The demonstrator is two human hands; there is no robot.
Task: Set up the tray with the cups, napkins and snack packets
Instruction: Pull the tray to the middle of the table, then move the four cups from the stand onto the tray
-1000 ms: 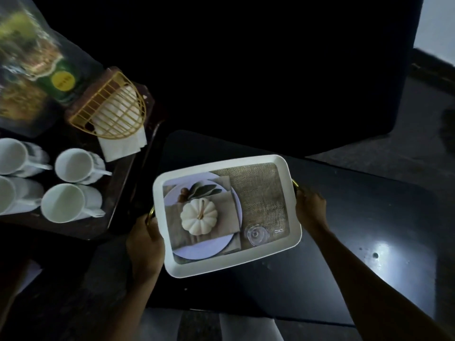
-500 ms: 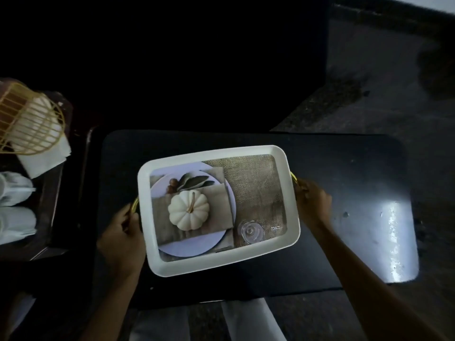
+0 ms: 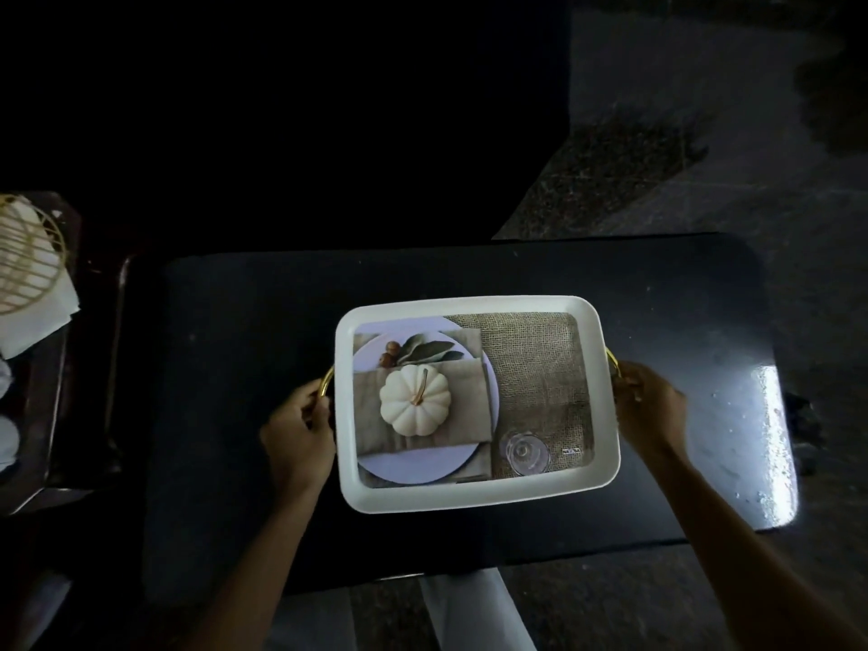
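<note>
Tray: a white rectangular tray (image 3: 469, 498) with a gold handle at each short end, long side running left to right, over the middle of the black desk (image 3: 235, 321). Whether it rests on the desk or is held just above it cannot be told.
Tray floor: covered by a flat pumpkin print (image 3: 415, 401) showing a white pumpkin on a pale plate, with burlap and a glass. No loose item lies in the tray.
Left hand: the left hand (image 3: 300, 425) is at the tray's left end, its fingers (image 3: 314, 401) curled around the left handle (image 3: 326, 385) and touching the rim.
Right hand: the right hand (image 3: 650, 406) is at the tray's right end, its fingers (image 3: 627, 378) wrapped over the right handle (image 3: 612, 361).
Tray relative to fingers: the tray spans the gap between the two hands, gripped at both handles, with both forearms coming in from the near edge.
Napkins: white napkins (image 3: 42, 317) sit in a gold wire holder (image 3: 23, 260) on a dark side stand (image 3: 56, 415) at the far left, well apart from the tray.
Floor: speckled dark floor (image 3: 704, 133) beyond the desk's far right corner.
</note>
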